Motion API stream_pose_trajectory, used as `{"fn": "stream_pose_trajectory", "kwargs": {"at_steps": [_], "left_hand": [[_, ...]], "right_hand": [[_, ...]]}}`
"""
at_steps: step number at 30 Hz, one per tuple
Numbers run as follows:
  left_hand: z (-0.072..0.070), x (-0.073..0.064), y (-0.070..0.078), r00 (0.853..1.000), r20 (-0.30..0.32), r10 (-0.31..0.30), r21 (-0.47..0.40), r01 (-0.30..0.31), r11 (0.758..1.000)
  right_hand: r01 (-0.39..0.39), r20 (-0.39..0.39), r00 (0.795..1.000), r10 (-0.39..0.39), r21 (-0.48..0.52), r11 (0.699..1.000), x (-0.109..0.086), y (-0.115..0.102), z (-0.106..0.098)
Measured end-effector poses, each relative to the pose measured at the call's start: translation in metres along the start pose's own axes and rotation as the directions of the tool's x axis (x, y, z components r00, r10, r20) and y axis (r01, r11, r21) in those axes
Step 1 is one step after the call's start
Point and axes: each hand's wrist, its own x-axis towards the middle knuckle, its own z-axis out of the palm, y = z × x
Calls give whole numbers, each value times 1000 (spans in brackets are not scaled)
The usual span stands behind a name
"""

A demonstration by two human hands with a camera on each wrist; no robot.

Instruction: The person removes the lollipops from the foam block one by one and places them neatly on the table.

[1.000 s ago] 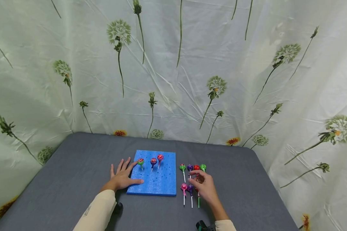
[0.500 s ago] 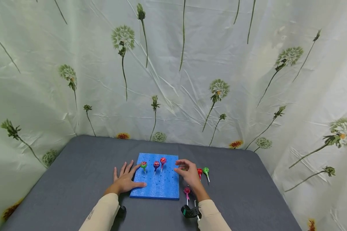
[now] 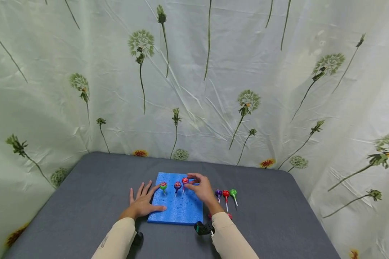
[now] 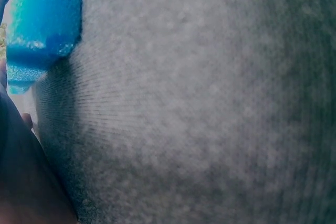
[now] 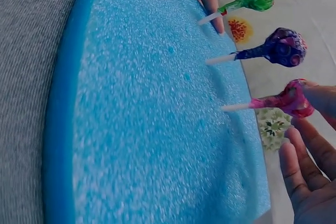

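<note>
- The left forearm (image 3: 113, 239), in a pale sleeve, slants up and inward from the lower edge.
- The left hand (image 3: 142, 206) lies palm down, its fingers (image 3: 145, 189) fanned apart and its thumb (image 3: 159, 208) stretched out sideways.
- The right forearm (image 3: 231, 237), sleeved alike, leans up and leftward, the wrist (image 3: 215, 207) bare.
- The right hand (image 3: 201, 189) pinches between thumb and index finger; in the right wrist view its other fingers (image 5: 296, 169) bend loosely below.

A pale, creased curtain (image 3: 194, 90) printed with dandelions hangs behind the far edge of the grey table (image 3: 265, 208) — 2 orange printed blooms (image 3: 139, 153) sit just above that edge, 1 toward each far corner — and continues past both sides.
</note>
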Motion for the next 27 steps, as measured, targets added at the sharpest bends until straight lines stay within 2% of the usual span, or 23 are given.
{"fn": "stream_pose_trajectory", "kwargs": {"at_steps": [7, 10, 27], "left_hand": [[0, 1, -2, 1000, -3, -5, -4, 5, 1000], [2, 3, -1, 1000, -3, 1, -1, -1, 1000], [4, 4, -6, 1000, -15, 8, -23, -9, 1000]], "right_hand": [[-5, -6, 1000, 5, -4, 1000, 6, 6, 9], [-20, -22, 1000, 20, 5, 1000, 5, 7, 7], [12, -24, 1000, -13, -21, 1000, 4, 9, 1]]}}
